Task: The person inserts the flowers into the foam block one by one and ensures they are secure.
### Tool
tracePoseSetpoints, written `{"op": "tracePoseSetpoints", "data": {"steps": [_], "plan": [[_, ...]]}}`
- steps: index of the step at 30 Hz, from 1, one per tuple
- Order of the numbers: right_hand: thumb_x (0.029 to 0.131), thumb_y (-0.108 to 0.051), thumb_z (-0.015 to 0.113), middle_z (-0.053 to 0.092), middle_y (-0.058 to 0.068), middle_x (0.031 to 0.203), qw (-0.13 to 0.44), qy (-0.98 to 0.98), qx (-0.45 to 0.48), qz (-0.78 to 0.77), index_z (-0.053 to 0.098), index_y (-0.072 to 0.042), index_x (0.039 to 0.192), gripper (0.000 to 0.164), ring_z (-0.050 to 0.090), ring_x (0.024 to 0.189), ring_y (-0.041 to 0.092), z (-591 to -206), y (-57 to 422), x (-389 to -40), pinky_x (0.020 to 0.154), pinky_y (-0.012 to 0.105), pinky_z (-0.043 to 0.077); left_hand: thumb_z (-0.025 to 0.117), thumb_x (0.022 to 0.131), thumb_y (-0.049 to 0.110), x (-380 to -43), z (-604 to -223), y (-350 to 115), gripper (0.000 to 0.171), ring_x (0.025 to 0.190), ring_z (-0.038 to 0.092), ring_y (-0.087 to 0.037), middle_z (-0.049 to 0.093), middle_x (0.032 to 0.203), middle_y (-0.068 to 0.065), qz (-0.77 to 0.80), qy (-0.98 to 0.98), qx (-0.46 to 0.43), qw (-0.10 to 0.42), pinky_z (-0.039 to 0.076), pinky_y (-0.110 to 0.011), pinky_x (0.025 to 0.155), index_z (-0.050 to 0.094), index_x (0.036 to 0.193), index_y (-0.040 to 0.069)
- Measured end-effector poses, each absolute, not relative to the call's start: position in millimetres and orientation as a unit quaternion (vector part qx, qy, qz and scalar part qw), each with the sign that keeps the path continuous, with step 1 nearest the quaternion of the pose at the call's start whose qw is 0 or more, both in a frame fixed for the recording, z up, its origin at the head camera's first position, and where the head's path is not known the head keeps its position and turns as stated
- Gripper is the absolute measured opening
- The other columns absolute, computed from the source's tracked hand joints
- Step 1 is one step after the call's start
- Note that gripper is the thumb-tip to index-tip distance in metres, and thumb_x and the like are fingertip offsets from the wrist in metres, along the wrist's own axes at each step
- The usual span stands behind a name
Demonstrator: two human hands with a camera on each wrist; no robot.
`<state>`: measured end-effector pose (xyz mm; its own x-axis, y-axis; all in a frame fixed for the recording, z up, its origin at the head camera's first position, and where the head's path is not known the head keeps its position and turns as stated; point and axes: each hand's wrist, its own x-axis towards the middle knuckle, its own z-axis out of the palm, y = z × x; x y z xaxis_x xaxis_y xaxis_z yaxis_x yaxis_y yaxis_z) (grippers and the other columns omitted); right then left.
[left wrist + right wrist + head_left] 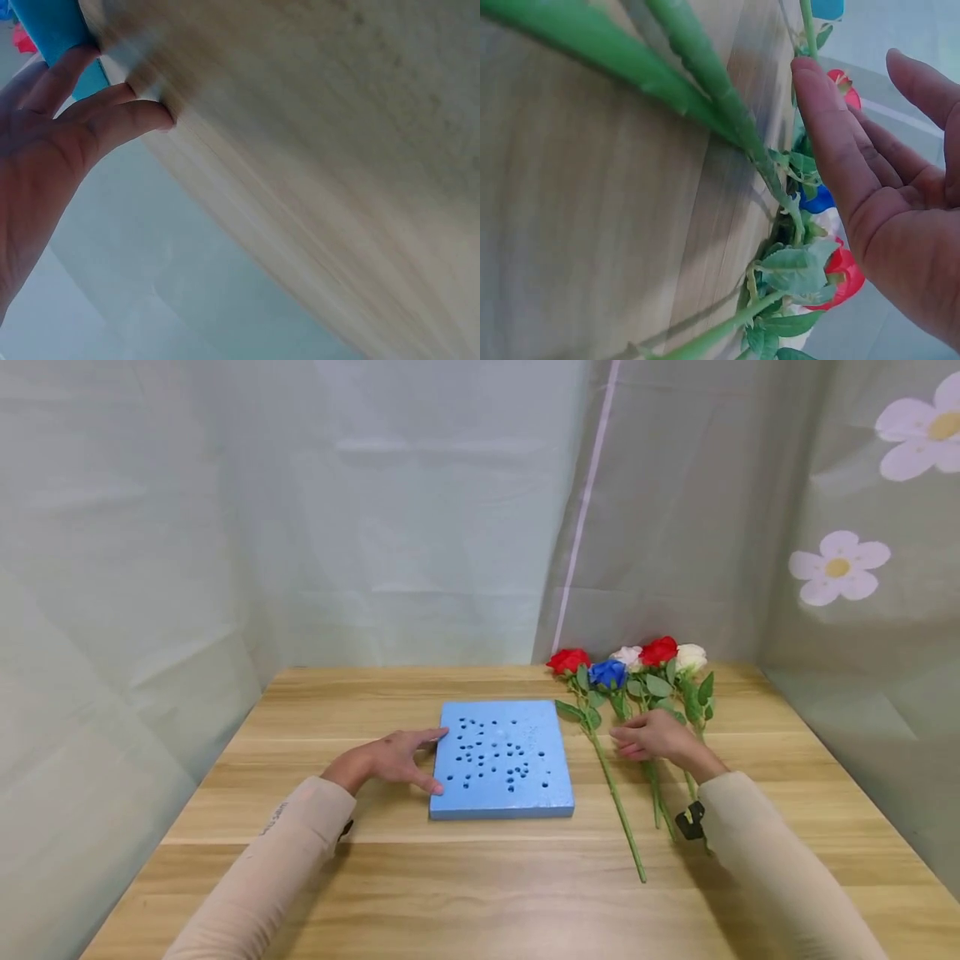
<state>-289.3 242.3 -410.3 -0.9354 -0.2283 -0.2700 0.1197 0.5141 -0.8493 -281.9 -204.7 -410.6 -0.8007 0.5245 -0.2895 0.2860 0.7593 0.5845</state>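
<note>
A light blue foam board point(498, 802) with many small holes lies on the wooden table. My left hand point(397, 756) is at the board's left edge, thumb and fingers spread, fingertips right at the side. The left wrist view shows that hand point(67, 120) with its fingers stretched toward the blue edge. To the right lie artificial roses: a red rose point(568, 661), a blue one point(608, 674), a pale pink one, another red rose point(658, 651) and a white rose point(691, 658). Over their green stems point(705, 67) hovers my right hand point(652, 735), thumb apart from the fingers, nothing held.
The leftmost rose's long stem point(618, 810) slants toward the table's front. Grey-green cloth point(420, 527) hangs behind the table point(360, 868) and along both sides, with printed flowers point(838, 568) on the right.
</note>
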Motion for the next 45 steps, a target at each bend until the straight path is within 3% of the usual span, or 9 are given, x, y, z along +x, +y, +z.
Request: {"op": "tracePoseSetpoints", "data": {"steps": [7, 16, 28, 45], "plan": [[0.102, -0.021, 0.06, 0.071, 0.025, 0.105, 0.205, 0.832, -0.029, -0.515, 0.043, 0.023, 0.134, 0.057, 0.072, 0.092, 0.028, -415.2, 240.7, -291.7, 0.08, 0.037, 0.059, 0.087, 0.073, 0.049, -281.4, -411.8, -204.5, 0.109, 0.144, 0.034, -0.032, 0.036, 0.157, -0.015, 0.271, 0.911, 0.206, 0.233, 0.027, -0.053, 0.116, 0.028, 0.159, 0.019], [0.1, -0.015, 0.062, 0.072, 0.024, 0.102, 0.235, 0.814, -0.043, -0.529, 0.055, 0.021, 0.123, 0.043, 0.072, 0.09, 0.026, -422.6, 235.6, -296.0, 0.081, 0.038, 0.059, 0.087, 0.071, 0.053, -282.5, -406.5, -203.2, 0.11, 0.144, 0.034, -0.031, 0.038, 0.157, -0.013, 0.254, 0.917, 0.194, 0.236, 0.028, -0.055, 0.115, 0.028, 0.159, 0.022], [0.093, -0.009, 0.071, 0.072, 0.011, 0.088, 0.227, 0.832, 0.006, -0.506, 0.064, 0.016, 0.115, 0.034, 0.07, 0.076, 0.018, -427.7, 220.3, -304.0, 0.072, 0.034, 0.06, 0.088, 0.071, 0.051, -282.4, -406.2, -201.9, 0.109, 0.144, 0.033, -0.03, 0.035, 0.158, -0.012, 0.263, 0.915, 0.197, 0.236, 0.026, -0.052, 0.117, 0.03, 0.159, 0.02], [0.093, 0.001, 0.066, 0.069, 0.008, 0.085, 0.24, 0.813, -0.009, -0.53, 0.064, 0.017, 0.11, 0.023, 0.067, 0.071, 0.015, -425.2, 217.1, -301.8, 0.071, 0.032, 0.06, 0.087, 0.071, 0.053, -280.3, -406.8, -201.6, 0.109, 0.145, 0.033, -0.029, 0.034, 0.159, -0.01, 0.264, 0.916, 0.189, 0.236, 0.026, -0.052, 0.116, 0.03, 0.158, 0.023]]}}
